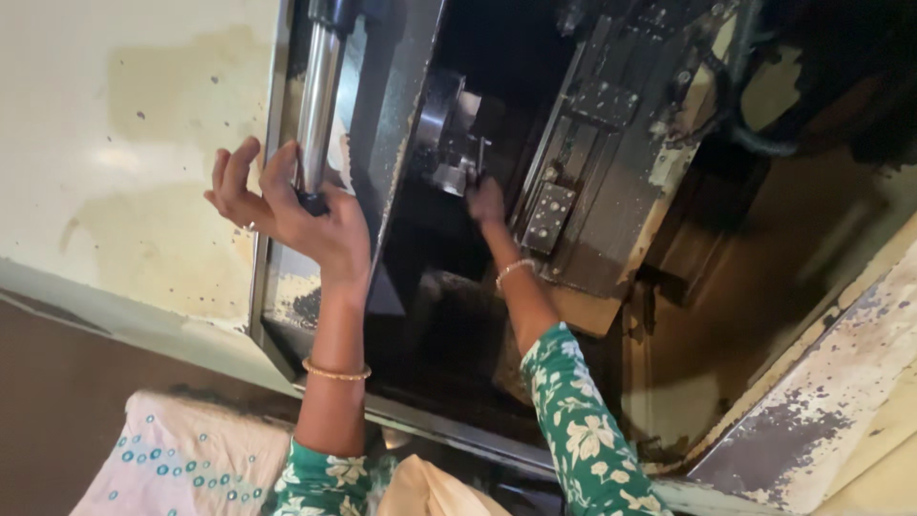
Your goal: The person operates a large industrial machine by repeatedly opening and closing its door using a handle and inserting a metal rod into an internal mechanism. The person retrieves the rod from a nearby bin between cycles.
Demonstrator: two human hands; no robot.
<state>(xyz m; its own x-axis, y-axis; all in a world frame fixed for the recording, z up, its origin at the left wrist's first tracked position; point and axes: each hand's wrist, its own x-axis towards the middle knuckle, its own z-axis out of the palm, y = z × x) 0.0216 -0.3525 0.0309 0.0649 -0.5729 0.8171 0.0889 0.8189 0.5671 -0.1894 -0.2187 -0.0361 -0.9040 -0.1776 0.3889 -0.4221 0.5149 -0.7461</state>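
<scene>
Machine enclosure (143, 143), stained cream panel, dim interior

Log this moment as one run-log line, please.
left hand: on door handle | right hand: inside machine at chuck | door open

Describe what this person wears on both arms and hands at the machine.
Both arms have green sleeves with a white flower print, ending near the elbow; the forearms are bare. The left hand has a thin gold bangle round the wrist and what looks like a ring on one finger. The right hand has a pale, beaded-looking bracelet at the wrist. No gloves.
</scene>
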